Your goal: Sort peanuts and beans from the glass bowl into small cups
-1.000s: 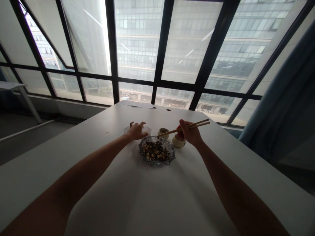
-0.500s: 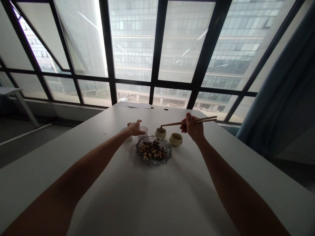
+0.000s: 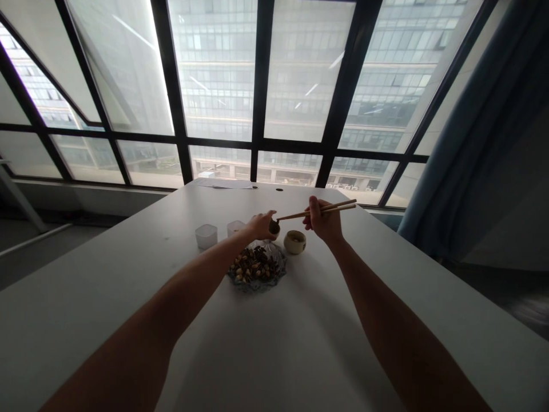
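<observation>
My left hand (image 3: 261,226) is wrapped round a small cream cup (image 3: 275,236), which leans a little toward me behind the glass dish. In my right hand (image 3: 322,219) is a pair of chopsticks (image 3: 337,207), their tips at the rim of that cup. A small dark piece shows at the tips; its kind is too small to make out. The scalloped glass dish (image 3: 279,272) holds a mix of nuts and dark pieces (image 3: 254,265), partly covered by my left forearm. A second cream cup (image 3: 295,242) stands to the right, touched by neither hand.
Two translucent plastic cups, one at the left (image 3: 206,236) and one behind my left wrist (image 3: 235,228), stand on the white table (image 3: 240,355). Paper (image 3: 225,184) lies at the table's far edge, before tall windows. A blue curtain (image 3: 454,154) hangs at the right.
My left hand has moved right from beside the plastic cups and taken hold of the cream cup, which now tilts. The chopsticks stay at its rim. The whole view has shifted slightly.
</observation>
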{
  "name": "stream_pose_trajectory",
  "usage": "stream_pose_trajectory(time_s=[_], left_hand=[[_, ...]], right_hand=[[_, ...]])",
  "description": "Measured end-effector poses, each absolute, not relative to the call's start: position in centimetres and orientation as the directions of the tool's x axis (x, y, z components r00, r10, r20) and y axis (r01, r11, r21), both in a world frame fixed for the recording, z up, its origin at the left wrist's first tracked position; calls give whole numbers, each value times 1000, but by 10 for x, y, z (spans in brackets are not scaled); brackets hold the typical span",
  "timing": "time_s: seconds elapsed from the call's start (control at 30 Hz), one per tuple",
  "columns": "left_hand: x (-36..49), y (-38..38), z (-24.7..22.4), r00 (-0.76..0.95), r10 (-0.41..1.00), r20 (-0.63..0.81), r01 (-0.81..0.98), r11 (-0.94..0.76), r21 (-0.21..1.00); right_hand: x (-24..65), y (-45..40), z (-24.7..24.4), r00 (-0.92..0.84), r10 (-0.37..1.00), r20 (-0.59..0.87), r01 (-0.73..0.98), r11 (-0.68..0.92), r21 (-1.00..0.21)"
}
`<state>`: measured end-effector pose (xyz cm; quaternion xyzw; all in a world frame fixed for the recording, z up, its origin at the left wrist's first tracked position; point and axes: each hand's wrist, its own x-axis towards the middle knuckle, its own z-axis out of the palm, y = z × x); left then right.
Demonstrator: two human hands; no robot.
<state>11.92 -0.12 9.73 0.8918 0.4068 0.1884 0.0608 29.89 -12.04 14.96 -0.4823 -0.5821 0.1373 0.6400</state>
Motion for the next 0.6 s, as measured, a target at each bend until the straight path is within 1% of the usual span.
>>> stream_pose_trajectory(time_s=[0.1, 0.17, 0.23, 0.33, 0.5, 0.6], left_hand=[[115, 1, 96, 612, 665, 428, 619, -740, 263], [114, 1, 94, 608, 638, 472, 588, -762, 273], [113, 2, 94, 611, 630, 479, 572, -770, 284], [111, 1, 94, 611, 655, 445, 587, -752, 301], [109, 0, 97, 574, 759, 307, 686, -651, 326], [108, 0, 98, 554, 796, 244, 728, -606, 321]], right_hand=[[297, -119, 146, 253, 751, 610, 396, 495, -774], [296, -117, 143, 230, 761, 607, 417, 487, -768], [294, -116, 141, 194, 790, 582, 442, 459, -770], [293, -117, 143, 171, 817, 551, 463, 427, -776], [292, -128, 157, 231, 745, 625, 420, 503, -755], [290, -135, 165, 137, 816, 562, 386, 478, -789]])
